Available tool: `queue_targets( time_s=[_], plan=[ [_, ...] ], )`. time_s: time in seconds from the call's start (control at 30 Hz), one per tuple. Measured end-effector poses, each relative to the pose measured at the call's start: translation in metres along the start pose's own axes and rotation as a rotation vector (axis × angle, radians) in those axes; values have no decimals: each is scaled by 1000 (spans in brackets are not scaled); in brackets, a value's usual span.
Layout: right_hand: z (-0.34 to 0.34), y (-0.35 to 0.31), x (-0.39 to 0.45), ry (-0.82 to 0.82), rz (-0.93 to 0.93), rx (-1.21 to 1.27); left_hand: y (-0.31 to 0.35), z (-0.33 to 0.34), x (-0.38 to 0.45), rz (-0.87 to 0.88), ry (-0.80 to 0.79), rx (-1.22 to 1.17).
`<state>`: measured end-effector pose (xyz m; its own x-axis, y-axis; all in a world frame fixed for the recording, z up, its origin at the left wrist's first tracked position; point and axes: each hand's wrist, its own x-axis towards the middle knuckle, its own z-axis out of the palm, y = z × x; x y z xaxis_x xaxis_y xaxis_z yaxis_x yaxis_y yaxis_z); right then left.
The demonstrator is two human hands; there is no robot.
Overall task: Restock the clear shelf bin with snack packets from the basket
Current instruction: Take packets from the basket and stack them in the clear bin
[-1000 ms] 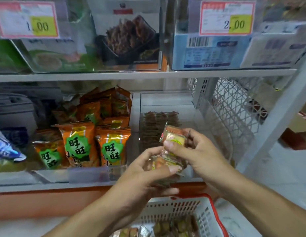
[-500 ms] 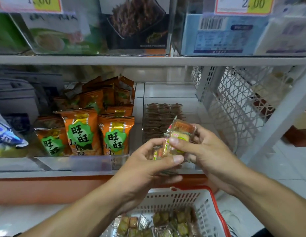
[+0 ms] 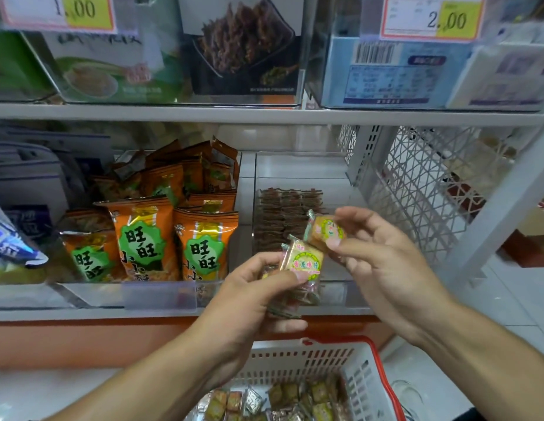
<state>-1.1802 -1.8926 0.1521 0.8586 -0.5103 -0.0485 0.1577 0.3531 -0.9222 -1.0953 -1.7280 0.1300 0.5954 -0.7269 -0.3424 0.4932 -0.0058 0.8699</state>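
The left hand [image 3: 252, 296] curls around a small stack of snack packets [image 3: 301, 268], thumb pressed on the top one, fingers wrapped beneath. The right hand [image 3: 383, 262] pinches a single packet [image 3: 325, 230] between thumb and forefinger, its other fingers loosely spread; that packet sits at one o'clock from the stack, just beside it. Both are held in front of the clear shelf bin [image 3: 298, 171], whose rows of brown packets [image 3: 280, 214] lie behind the hands. How many packets the left hand holds is hard to tell, since the lower ones are hidden by the fingers. The basket [image 3: 368, 378] at six o'clock is cut off by the frame's bottom edge. Half a second ago the single packet lay against the stack; now it is lifted away.
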Motion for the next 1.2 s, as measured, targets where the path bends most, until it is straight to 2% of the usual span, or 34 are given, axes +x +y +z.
queue_targets(
  time_s=[0.13, 0.23, 0.33, 0.5, 0.57, 0.67, 0.83, 0.93, 1.2],
  plan=[
    [-1, 3, -4, -76, -157, -291, 0, -4, 1, 58, 29, 13],
    [-1, 4, -5, -61, -186, -351, 0, -5, 2, 80, 49, 21],
    [-3, 4, -3, -54, -131, -328, -1, -5, 3, 104, 48, 28],
    [-1, 6, -6, -150, 210, -267, 0, -4, 3, 173, 66, 48],
    [-2, 5, -7, -219, 280, -280, 1, -5, 3, 210, 72, 83],
    [-2, 7, -12, -274, 308, -324, 2, -6, 4, 260, 51, 152],
    [3, 7, -13, -211, 325, -119, 4, -7, 2, 270, -37, 154],
    [1, 4, -10, -200, 311, -63, 6, -7, 4, 342, 10, 232],
    [-6, -6, -5, -135, 200, -48, 9, -8, 7, 281, -7, 89]
  ],
)
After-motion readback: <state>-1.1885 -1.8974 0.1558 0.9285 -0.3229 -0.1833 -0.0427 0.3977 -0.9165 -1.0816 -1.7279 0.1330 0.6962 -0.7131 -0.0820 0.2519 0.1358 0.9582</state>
